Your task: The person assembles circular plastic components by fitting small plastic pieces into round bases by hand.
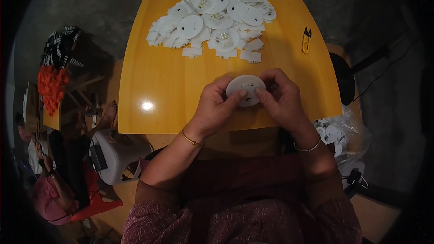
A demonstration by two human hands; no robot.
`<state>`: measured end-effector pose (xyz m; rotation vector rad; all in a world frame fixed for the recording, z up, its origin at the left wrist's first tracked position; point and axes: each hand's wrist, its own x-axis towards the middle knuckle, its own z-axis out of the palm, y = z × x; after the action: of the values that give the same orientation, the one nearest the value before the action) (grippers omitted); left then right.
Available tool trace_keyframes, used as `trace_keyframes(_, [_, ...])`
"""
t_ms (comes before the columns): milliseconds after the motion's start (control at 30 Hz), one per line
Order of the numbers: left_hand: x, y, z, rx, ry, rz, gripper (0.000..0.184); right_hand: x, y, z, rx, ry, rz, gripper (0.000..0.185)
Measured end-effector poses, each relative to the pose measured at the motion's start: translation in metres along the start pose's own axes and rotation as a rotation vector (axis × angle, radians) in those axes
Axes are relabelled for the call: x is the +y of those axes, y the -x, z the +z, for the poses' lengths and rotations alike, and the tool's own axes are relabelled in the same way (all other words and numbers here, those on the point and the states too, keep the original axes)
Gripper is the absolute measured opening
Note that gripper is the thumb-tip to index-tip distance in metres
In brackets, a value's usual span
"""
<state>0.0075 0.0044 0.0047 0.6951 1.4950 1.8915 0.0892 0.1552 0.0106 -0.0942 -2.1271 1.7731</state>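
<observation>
Maroon patterned top point(253, 221) nearest, white disc point(251, 96) gripped from both sides

The left hand point(214, 106) holds the disc's left edge, its thumb flat on the face. The disc sits over the near part of the table point(158, 81), small dark marks on its upper side. The right hand point(281, 97) grips the opposite edge, thumb tip towards the middle. Both grips are narrow and closed on the disc; the fingers beneath are hidden. Good handling here probably means backing the plate with those hidden fingers, pressing evenly with both thumbs, and holding it level so that it does not flex or slip.

At far left sits another person in a pink top point(54, 194), below an orange-red fluffy bundle point(52, 86). Next comes a grey plastic stool point(115, 158). The table is glossy yellow wood, with a bright lamp reflection at left and a heaped pile of white discs and flat pieces point(190, 27) at the far side. Yellow-handled snips point(306, 45) lie to the right, points away. Beyond the right edge, a clear bag point(355, 131) holds more white discs.
</observation>
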Motion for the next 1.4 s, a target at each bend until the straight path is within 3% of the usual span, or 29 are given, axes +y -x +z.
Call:
trace_keyframes(233, [0.008, 0.003, 0.003, 0.042, 0.121, 0.081, 0.023, -0.007, 0.002, 0.015, 0.107, -0.127, -0.047, 0.016])
trace_keyframes(400, [0.006, 0.004, 0.001, 0.022, 0.117, 0.035, 0.026, -0.005, 0.004, 0.009, 0.001, -0.082, 0.052, 0.014])
trace_keyframes(600, [0.005, 0.005, 0.006, 0.067, 0.041, 0.12, 0.026, -0.01, 0.005, 0.008, -0.05, -0.001, 0.094, 0.012])
trace_keyframes(667, [0.008, 0.006, 0.01, 0.116, -0.001, 0.106, 0.018, -0.015, 0.005, 0.007, -0.03, 0.009, 0.097, 0.012])
trace_keyframes(1067, [0.007, 0.004, 0.002, 0.075, 0.022, 0.02, 0.023, -0.022, 0.004, 0.007, -0.068, 0.255, -0.058, 0.012])
trace_keyframes(1167, [0.006, 0.002, -0.001, 0.085, -0.022, 0.032, 0.029, -0.012, 0.005, 0.01, -0.028, 0.176, -0.022, 0.011])
trace_keyframes(1233, [0.008, 0.002, -0.001, 0.095, -0.014, 0.059, 0.031, -0.009, 0.005, 0.011, -0.038, -0.134, 0.119, 0.01])
trace_keyframes(1300, [0.012, 0.002, -0.001, 0.103, -0.005, 0.083, 0.033, -0.007, 0.004, 0.013, -0.018, -0.224, 0.15, 0.01])
trace_keyframes(1400, [0.015, 0.002, -0.003, 0.085, 0.138, 0.068, 0.036, -0.007, 0.003, 0.014, -0.001, -0.324, 0.19, 0.012])
